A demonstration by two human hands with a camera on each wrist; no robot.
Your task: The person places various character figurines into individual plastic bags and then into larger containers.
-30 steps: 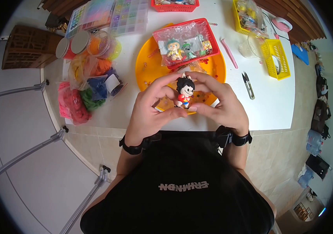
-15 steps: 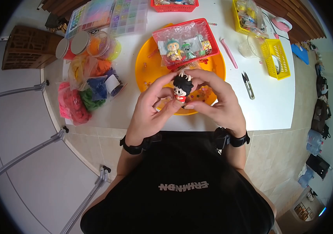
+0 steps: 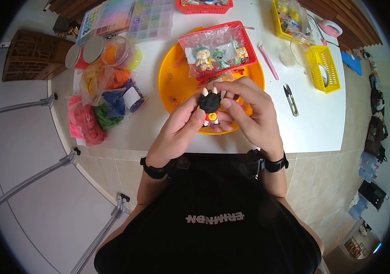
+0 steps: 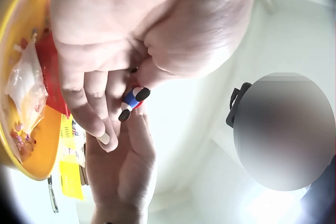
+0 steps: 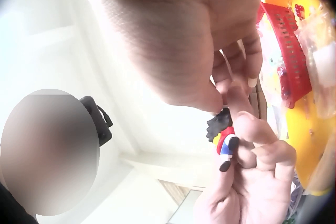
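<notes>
A small toy figurine (image 3: 210, 104) with black hair and two cream horns is held up between both hands over the orange tray (image 3: 165, 77). Its back, with a round yellow piece on red, faces the head camera. My left hand (image 3: 176, 132) pinches the body, thumb over its side. The thumb and fingers of my right hand (image 3: 259, 118) pinch the head from the other side. In the left wrist view the figurine's blue shorts (image 4: 131, 99) and black shoes show below the palm. The right wrist view shows its black hair (image 5: 218, 124) at my right fingertips.
A red basket (image 3: 249, 57) with bagged figurines lies on the tray. Bags of coloured pieces (image 3: 108, 116), lidded jars (image 3: 95, 48) and a divided box (image 3: 151, 20) are at left. At right are thread snips (image 3: 291, 100), a pink pen-like tool (image 3: 268, 63) and a yellow basket (image 3: 325, 68).
The figurine has turned from face-on to back-on toward the head camera. My right thumb has moved up from its lower body to the head, and the hands have drawn slightly closer together.
</notes>
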